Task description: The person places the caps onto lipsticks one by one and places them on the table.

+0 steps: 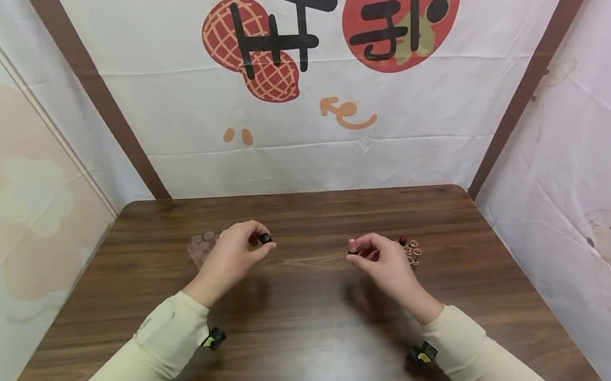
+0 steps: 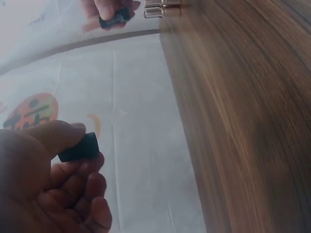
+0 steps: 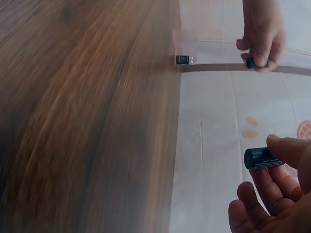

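Observation:
My left hand (image 1: 232,254) pinches a small black cap (image 2: 80,148) between thumb and fingers, above the table's left-middle part. Across from it, my right hand (image 1: 387,261) grips a lipstick (image 3: 262,158) by its black base. A pinkish tip (image 1: 352,243) sticks up from that base in the head view. The two hands are apart, both raised off the wood. Behind the left hand stands a clear pinkish holder (image 1: 196,255), partly covered by that hand. A rose-gold ringed holder (image 1: 414,252) stands just beyond the right hand, with a red-topped piece (image 1: 402,240) at its side.
The brown wooden table (image 1: 310,339) carries both holders, one left and one right. Printed white cloth (image 1: 180,116) hangs behind it and along both sides. A black piece (image 3: 182,59) shows in the clear holder. Dark clips (image 1: 423,353) hang at both sleeves.

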